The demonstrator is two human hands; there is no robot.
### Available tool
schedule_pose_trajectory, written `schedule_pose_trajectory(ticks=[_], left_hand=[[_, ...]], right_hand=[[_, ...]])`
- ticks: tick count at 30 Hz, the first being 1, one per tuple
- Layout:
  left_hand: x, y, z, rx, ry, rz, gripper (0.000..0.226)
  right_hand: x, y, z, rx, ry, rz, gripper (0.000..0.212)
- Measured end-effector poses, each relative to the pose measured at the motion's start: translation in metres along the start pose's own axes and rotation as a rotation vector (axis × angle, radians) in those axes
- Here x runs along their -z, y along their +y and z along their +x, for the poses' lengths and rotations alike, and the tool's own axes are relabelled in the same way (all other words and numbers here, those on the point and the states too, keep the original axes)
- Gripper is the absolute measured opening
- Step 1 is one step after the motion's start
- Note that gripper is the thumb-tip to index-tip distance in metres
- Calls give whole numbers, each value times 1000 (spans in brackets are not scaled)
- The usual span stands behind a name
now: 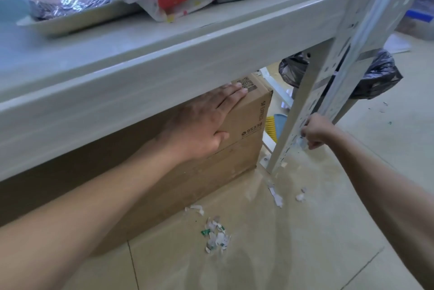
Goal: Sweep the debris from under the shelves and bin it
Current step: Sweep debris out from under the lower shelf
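My left hand [206, 120] lies flat and spread on the top of a box [237, 130] under the shelf [164, 66], likely to steady or shift it so I can reach beneath. My right hand [315, 131] is curled by the upright [303, 111]; what it grips, I cannot tell. Paper scraps [215, 234] lie on the floor [305, 242] before the box. A black bin bag [378, 76] sits behind the upright.
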State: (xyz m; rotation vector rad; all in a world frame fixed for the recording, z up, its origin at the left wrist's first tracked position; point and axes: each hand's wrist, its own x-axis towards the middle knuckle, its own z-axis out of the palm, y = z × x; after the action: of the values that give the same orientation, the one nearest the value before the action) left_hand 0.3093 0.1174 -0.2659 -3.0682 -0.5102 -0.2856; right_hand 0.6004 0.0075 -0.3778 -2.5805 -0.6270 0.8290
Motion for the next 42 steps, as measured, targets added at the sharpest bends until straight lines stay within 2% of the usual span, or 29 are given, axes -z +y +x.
schedule_pose_trajectory(ticks=[3,5,8,9,11,13,15,17,19,22,24,26,28,32,34,36,42], left_hand=[[-3,-2,1,-18,15,-2,91],[-4,-4,1,-17,23,5,91],[-6,-5,1,-18,27,19,92],[-6,-5,1,-17,27,18,92],[-6,-4,1,-13,29,14,93],[-5,-4,1,-18,35,19,93],[-5,-3,1,-17,30,23,93],[-6,-4,1,-9,27,24,93],[-6,-5,1,-14,23,26,93],[-6,-5,2,-23,12,33,94],[-7,-5,2,-26,10,33,93],[-6,-5,3,-28,19,37,91],[-5,-5,3,-27,14,34,90],[-5,-4,4,-23,-2,27,91],[-4,-4,4,-24,-6,21,91],[-4,-4,5,-17,-8,14,91],[-5,-6,8,-23,-22,23,92]], right_hand=[[-9,-4,27,-57,-11,-15,36],[-17,-9,36,-80,-103,-39,41],[-31,-8,49,-65,-310,-107,40],[-33,-4,59,-74,-308,-113,34],[-38,6,89,-88,-211,-76,13],[-50,28,138,-78,-129,-80,19],[-54,34,147,-43,-80,-125,17],[-44,15,103,46,-58,-82,7],[-38,-1,66,108,-41,-11,14],[-39,-2,60,133,13,107,26],[-38,1,54,132,34,146,24],[-38,3,42,167,73,84,8],[-38,5,24,176,131,-43,12],[-40,19,-4,-10,210,-162,23],[-43,34,-18,-151,201,-121,27],[-47,45,-37,-249,168,-76,22],[-40,45,-67,-311,43,-83,11]])
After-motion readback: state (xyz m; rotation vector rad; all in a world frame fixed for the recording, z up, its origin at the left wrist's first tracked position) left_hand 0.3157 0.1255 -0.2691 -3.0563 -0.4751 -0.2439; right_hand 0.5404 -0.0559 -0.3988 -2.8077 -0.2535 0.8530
